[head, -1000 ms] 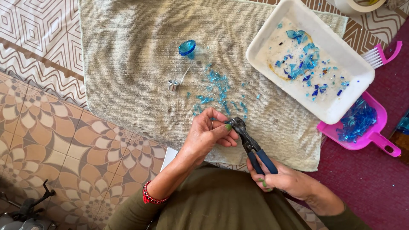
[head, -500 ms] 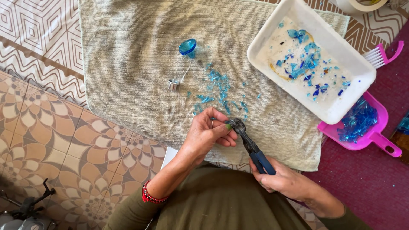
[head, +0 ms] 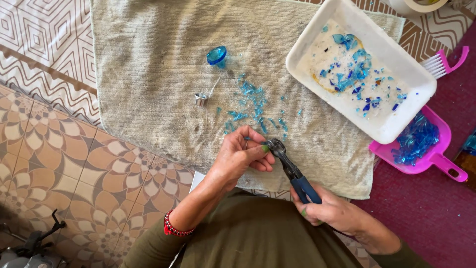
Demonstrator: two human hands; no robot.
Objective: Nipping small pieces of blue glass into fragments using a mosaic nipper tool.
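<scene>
We see the left hand (head: 243, 154) pinching its fingertips together at the head of the nippers (head: 292, 171), over the near edge of the beige towel (head: 148, 64); whatever sliver it holds there is too small to make out. The right hand (head: 332, 213) is clamped around the blue handles of the nippers, just off the towel's near edge, above the olive-clad lap. The tool's dark metal head touches the left fingertips, so the two hands meet through the tool. Compared with the earlier frames, we find almost nothing changed: both hands stay in the same grip and the same spot, and the scatter of blue glass chips (head: 253, 99) on the middle of the towel lies as it did. A larger blue glass piece (head: 216, 54) sits toward the towel's far side, with a small metal ring (head: 200, 99) near it. At the towel's far right corner rests the white tray (head: 396, 124) holding more blue fragments, and beside it a pink dustpan (head: 436, 154) and a pink brush (head: 446, 62).
</scene>
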